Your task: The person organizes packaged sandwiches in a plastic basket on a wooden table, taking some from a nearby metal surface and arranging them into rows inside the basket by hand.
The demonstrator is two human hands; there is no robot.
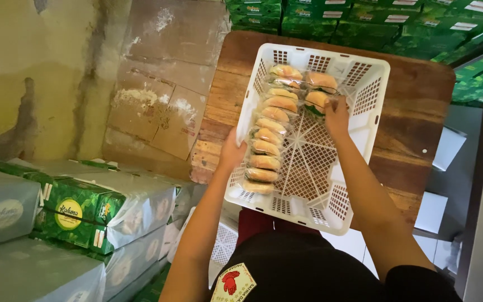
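A white plastic lattice crate sits on a brown wooden table. Inside it, a row of several wrapped buns runs along the left side, and two more wrapped buns lie at the far end of a second row. My right hand reaches into the crate and rests its fingers on the nearer bun of that second row. My left hand grips the crate's left wall beside the long row.
Green printed cartons are stacked beyond the table. Flattened brown cardboard leans against the stained wall at left. Plastic-wrapped green boxes pile up at lower left. A dark cap fills the bottom edge.
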